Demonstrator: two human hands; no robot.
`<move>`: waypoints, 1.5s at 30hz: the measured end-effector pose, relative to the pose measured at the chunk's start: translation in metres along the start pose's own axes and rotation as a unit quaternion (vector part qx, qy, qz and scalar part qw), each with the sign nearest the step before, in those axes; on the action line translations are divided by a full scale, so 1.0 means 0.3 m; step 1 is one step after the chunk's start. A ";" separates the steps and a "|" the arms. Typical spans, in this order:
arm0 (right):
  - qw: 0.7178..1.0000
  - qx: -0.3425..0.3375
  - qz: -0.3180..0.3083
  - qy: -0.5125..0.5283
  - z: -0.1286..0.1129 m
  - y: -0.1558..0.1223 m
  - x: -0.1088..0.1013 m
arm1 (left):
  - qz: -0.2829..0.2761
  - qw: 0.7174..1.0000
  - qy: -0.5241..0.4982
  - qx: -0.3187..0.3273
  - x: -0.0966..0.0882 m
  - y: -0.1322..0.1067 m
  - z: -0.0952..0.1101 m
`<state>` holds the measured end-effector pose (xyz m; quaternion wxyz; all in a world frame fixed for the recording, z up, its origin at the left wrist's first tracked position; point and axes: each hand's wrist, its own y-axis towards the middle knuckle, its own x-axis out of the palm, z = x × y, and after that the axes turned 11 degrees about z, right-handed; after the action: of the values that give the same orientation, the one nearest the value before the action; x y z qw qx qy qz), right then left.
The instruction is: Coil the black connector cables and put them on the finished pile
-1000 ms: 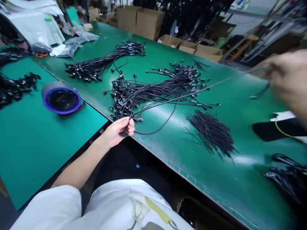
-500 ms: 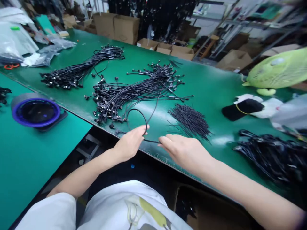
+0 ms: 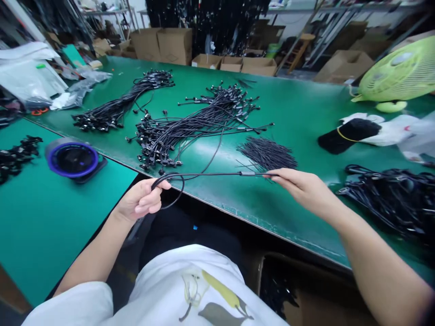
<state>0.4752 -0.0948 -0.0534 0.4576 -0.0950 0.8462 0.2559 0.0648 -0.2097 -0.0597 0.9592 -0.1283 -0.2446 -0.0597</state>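
A thin black cable is stretched between my hands, with a small grey sleeve on it near the right end. My left hand is closed around a loop of this cable at the table's front edge. Thumb and fingers of my right hand pinch the other end. Just beyond lies a large bundle of black cables with connectors at both ends. A pile of short black ties lies close behind my right hand.
A second cable bundle lies further back left. On the left are a purple-rimmed round dish and black connectors. To the right are bagged black cables, a banded black roll and a green fan.
My hands have moved apart, the left one leftward and the right one rightward and up. The cable between them is now drawn straight, its loop gathered at my left hand.
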 end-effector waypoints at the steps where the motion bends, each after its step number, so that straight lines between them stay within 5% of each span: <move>1: 1.000 0.008 0.013 0.004 -0.001 -0.018 -0.010 | -0.002 1.000 0.002 0.004 -0.002 -0.012 0.012; 6: 0.987 0.005 0.087 -0.136 -0.103 -0.099 -0.007 | 0.031 0.997 0.036 0.066 0.061 -0.009 0.032; 10: 0.955 -0.083 -0.059 -0.279 -0.299 -0.162 0.102 | 0.111 0.953 0.181 0.216 0.189 0.051 -0.044; 12: 0.956 -0.156 -0.130 -0.213 -0.390 -0.168 0.142 | 0.074 0.911 0.298 0.274 0.252 0.073 -0.098; 15: 0.970 -0.195 -0.117 -0.090 -0.450 -0.138 0.135 | -0.048 0.873 0.412 0.256 0.302 0.085 -0.153; 17: 0.984 -0.161 -0.070 -0.004 -0.434 -0.113 0.115 | -0.087 0.877 0.424 0.211 0.305 0.091 -0.162; 20: 0.987 -0.057 0.077 0.127 -0.368 -0.089 0.139 | -0.073 0.925 0.338 0.158 0.299 0.116 -0.160; 23: 0.943 0.060 0.201 0.258 -0.319 -0.074 0.235 | -0.048 0.980 0.159 0.111 0.312 0.157 -0.174; 25: 0.896 0.142 0.153 0.392 -0.310 -0.060 0.297 | -0.021 0.994 0.074 0.082 0.324 0.185 -0.193; 29: 0.745 0.304 0.100 0.586 -0.317 -0.024 0.346 | 0.027 0.998 0.046 -0.019 0.328 0.224 -0.243; 31: 0.698 0.332 0.123 0.622 -0.317 -0.008 0.345 | 0.038 0.998 0.022 -0.054 0.327 0.235 -0.267; 36: 0.623 0.354 0.160 0.679 -0.332 0.002 0.350 | 0.026 0.999 0.034 -0.016 0.332 0.258 -0.298; 38: 0.618 0.355 0.156 0.685 -0.357 -0.007 0.354 | 0.019 0.992 0.126 0.004 0.330 0.265 -0.301; 41: 0.654 0.318 0.161 0.668 -0.403 -0.025 0.359 | 0.039 0.961 0.271 0.035 0.330 0.264 -0.296; 45: 0.684 0.271 0.200 0.647 -0.408 -0.035 0.372 | 0.002 0.944 0.330 0.023 0.346 0.249 -0.280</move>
<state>0.3277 -0.1592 -0.0937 -0.2600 0.0629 0.9633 -0.0242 0.2069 -0.1666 -0.0966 0.9890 -0.0796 0.0844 -0.0914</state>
